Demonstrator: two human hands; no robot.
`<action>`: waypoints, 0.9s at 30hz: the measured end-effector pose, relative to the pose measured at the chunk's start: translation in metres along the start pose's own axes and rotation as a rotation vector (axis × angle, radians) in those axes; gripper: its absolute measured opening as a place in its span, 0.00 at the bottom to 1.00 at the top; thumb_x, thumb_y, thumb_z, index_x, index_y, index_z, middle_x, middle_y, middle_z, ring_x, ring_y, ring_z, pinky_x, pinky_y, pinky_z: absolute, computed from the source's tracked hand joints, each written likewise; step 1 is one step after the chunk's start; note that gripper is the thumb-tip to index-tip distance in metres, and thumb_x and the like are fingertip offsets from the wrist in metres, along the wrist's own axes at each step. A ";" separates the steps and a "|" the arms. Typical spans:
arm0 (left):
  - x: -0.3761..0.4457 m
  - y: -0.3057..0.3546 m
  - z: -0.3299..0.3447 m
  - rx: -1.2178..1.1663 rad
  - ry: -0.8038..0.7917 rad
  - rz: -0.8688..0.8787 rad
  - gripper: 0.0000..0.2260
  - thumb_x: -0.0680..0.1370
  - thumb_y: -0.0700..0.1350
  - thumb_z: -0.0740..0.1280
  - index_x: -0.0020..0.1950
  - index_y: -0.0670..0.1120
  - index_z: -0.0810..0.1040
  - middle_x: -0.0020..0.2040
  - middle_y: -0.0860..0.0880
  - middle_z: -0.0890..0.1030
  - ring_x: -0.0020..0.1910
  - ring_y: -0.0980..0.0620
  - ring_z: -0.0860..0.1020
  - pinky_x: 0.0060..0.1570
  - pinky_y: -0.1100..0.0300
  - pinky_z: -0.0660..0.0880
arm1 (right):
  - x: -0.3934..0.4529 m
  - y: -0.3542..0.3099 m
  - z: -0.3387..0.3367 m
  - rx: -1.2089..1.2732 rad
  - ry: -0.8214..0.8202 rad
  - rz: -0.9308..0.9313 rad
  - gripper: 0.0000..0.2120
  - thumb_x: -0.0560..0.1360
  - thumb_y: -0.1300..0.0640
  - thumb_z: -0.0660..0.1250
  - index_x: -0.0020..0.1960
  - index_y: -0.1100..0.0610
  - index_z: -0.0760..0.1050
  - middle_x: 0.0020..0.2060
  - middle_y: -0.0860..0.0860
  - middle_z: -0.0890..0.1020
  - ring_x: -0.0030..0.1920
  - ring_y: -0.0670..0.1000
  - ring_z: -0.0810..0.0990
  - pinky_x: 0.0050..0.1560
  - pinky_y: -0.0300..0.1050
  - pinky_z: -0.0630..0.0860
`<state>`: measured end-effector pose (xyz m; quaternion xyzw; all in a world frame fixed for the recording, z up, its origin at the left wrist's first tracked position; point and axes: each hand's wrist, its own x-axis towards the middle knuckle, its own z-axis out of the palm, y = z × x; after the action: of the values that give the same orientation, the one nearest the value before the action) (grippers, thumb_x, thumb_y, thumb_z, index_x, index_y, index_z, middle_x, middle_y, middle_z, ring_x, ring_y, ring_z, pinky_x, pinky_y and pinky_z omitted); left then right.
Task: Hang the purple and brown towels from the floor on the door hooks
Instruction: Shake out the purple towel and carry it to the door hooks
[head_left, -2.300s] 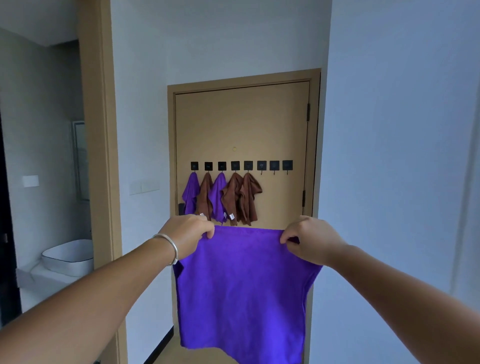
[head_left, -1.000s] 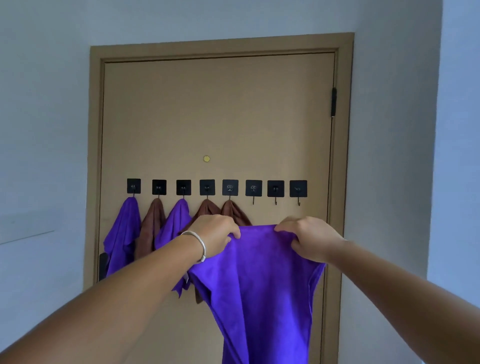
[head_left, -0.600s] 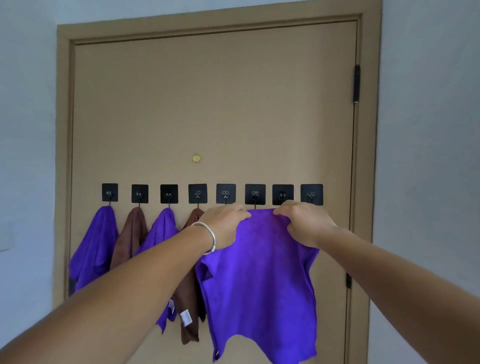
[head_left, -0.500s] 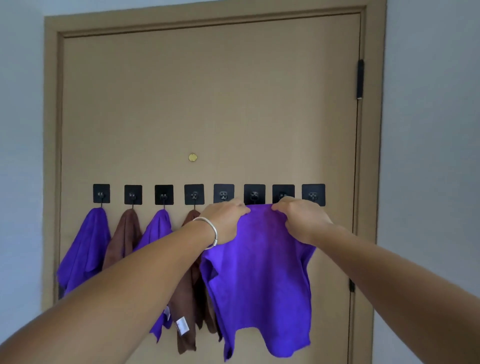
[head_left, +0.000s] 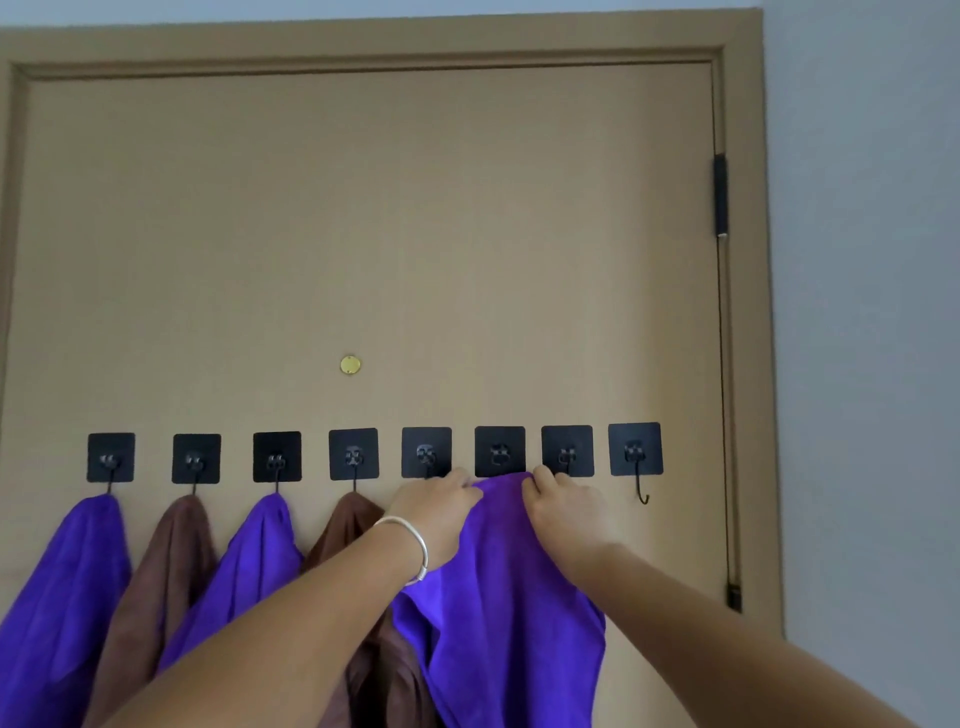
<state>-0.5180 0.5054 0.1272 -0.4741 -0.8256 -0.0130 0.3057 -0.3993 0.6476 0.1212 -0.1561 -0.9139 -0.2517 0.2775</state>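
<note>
I hold a purple towel (head_left: 498, 613) up against the tan door (head_left: 363, 234). My left hand (head_left: 434, 506) grips its top edge on the left and my right hand (head_left: 563, 512) grips it on the right. The bunched top edge sits just under the sixth black hook plate (head_left: 500, 451). Whether it is caught on that hook is hidden. Two purple towels (head_left: 67, 597) (head_left: 244, 566) and brown towels (head_left: 166, 571) (head_left: 353, 525) hang from the hooks to the left. The rightmost hook (head_left: 643, 496) is bare.
A row of several square black hook plates runs across the door at hand height. A brass peephole (head_left: 350, 365) sits above them. Black hinges (head_left: 720, 195) line the door's right side, and a grey wall (head_left: 862, 312) stands to the right.
I have come closer to the door. Both hands have raised the purple towel and drawn together, bunching its top edge under the sixth hook plate.
</note>
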 end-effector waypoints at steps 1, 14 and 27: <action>0.000 -0.001 0.006 0.008 -0.003 0.004 0.21 0.74 0.35 0.59 0.66 0.49 0.71 0.62 0.50 0.69 0.55 0.44 0.76 0.50 0.50 0.75 | 0.000 -0.003 0.006 -0.001 -0.003 -0.002 0.17 0.77 0.66 0.55 0.66 0.63 0.64 0.62 0.58 0.68 0.56 0.58 0.73 0.43 0.49 0.71; -0.001 0.024 0.029 0.177 -0.006 0.009 0.16 0.76 0.40 0.61 0.63 0.47 0.73 0.62 0.45 0.69 0.63 0.42 0.68 0.62 0.49 0.63 | -0.009 -0.022 0.043 0.059 0.005 0.000 0.17 0.78 0.60 0.57 0.67 0.60 0.64 0.61 0.58 0.69 0.58 0.58 0.71 0.55 0.52 0.72; -0.021 0.031 0.021 -0.148 -0.284 -0.091 0.12 0.77 0.40 0.59 0.60 0.45 0.71 0.59 0.41 0.77 0.58 0.40 0.76 0.55 0.53 0.72 | -0.022 -0.020 0.047 0.292 -0.163 0.024 0.24 0.75 0.62 0.64 0.68 0.56 0.60 0.50 0.55 0.79 0.46 0.57 0.79 0.44 0.50 0.78</action>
<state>-0.4959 0.5129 0.0906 -0.4544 -0.8780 -0.0206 0.1491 -0.4098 0.6538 0.0671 -0.1452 -0.9583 -0.0995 0.2252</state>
